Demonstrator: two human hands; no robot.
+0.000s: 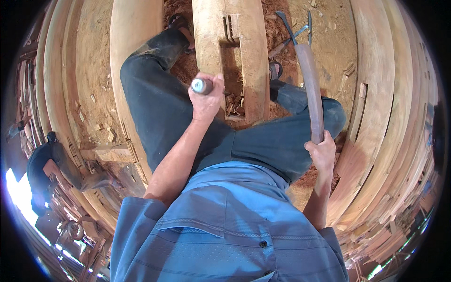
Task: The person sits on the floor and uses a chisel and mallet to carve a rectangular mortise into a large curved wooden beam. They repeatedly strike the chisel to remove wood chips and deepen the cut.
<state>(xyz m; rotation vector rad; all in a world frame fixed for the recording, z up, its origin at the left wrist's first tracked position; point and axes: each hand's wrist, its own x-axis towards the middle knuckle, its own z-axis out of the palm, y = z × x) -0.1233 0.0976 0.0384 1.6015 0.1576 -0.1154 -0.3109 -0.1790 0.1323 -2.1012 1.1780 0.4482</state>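
Observation:
My left hand (pixel 206 101) is wrapped round the handle of a chisel (pixel 201 86), whose pale round butt faces up. It is at the left edge of a long mortise (pixel 231 61) cut in the timber beam (pixel 204 28) between my legs. Most of the chisel's blade is hidden by the hand. My right hand (pixel 322 152) grips the near end of a long, curved brown wooden club (pixel 310 84), raised over my right leg. Dark metal (pixel 286 26) shows beyond the club's far end; I cannot tell whether it is joined to it.
Wood chips (pixel 233 101) lie in the mortise and on the ground. Another tool (pixel 282 48) with a wooden handle lies beyond my right foot. Long timbers (pixel 134 56) flank me on both sides. Another person (pixel 42 164) is at the far left.

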